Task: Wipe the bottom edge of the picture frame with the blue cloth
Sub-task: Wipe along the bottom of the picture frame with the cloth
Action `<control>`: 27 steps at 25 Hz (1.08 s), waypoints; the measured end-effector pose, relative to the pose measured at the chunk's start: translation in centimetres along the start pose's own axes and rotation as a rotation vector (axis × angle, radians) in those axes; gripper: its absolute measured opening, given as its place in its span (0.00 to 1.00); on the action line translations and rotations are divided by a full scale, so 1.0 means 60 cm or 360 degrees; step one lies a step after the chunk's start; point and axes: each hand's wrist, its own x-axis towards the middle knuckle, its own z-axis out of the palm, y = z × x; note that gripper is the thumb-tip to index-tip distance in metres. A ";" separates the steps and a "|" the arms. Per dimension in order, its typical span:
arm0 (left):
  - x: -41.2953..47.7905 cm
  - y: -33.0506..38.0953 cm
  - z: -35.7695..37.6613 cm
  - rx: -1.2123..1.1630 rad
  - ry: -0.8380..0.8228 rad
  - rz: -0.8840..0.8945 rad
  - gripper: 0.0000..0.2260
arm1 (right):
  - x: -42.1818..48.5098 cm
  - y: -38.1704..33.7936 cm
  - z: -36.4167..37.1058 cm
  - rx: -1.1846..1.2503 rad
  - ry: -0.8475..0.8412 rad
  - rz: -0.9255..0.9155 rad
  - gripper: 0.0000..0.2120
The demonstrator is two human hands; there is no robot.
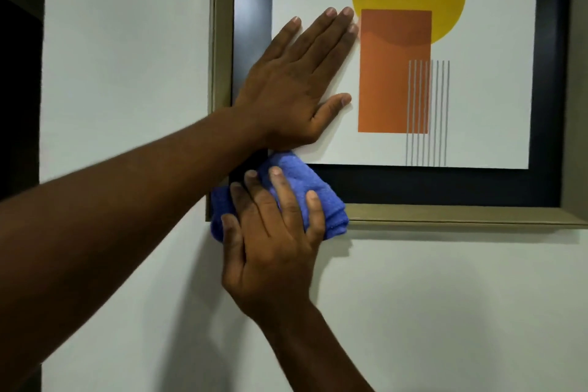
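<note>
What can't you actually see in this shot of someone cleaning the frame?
In the head view:
- The frame's bottom-left corner: covered by the cloth and the right hand.
- The frame's top and right edge: cut off by the image border.
- The picture's lower-left area: hidden under the flat left hand.
- Any dust on the bottom edge: too fine to tell.
- How the cloth is folded underneath: hidden by the right hand.

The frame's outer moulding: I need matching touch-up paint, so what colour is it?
A muted gold-tan, on the picture frame, seen clearest along its bottom edge in the head view.
</note>
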 end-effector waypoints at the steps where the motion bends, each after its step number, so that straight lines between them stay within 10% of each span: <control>1: 0.000 0.000 0.001 -0.0002 0.0011 0.0024 0.34 | 0.002 0.023 -0.012 -0.0040 -0.0013 -0.0060 0.18; 10: 0.001 0.007 -0.004 0.0000 -0.0042 -0.0031 0.33 | 0.006 0.134 -0.065 -0.0298 0.0438 0.0640 0.20; 15: -0.003 0.003 -0.009 0.0012 -0.0059 -0.0035 0.33 | 0.002 0.016 -0.011 -0.0012 0.0147 0.0154 0.15; 22: -0.005 0.002 -0.012 0.0061 -0.0124 -0.0041 0.33 | -0.002 0.164 -0.079 -0.0167 0.0262 -0.0199 0.12; 27: -0.002 0.010 -0.012 0.0084 -0.0130 -0.0043 0.32 | 0.007 0.256 -0.125 -0.0342 0.0556 0.0557 0.19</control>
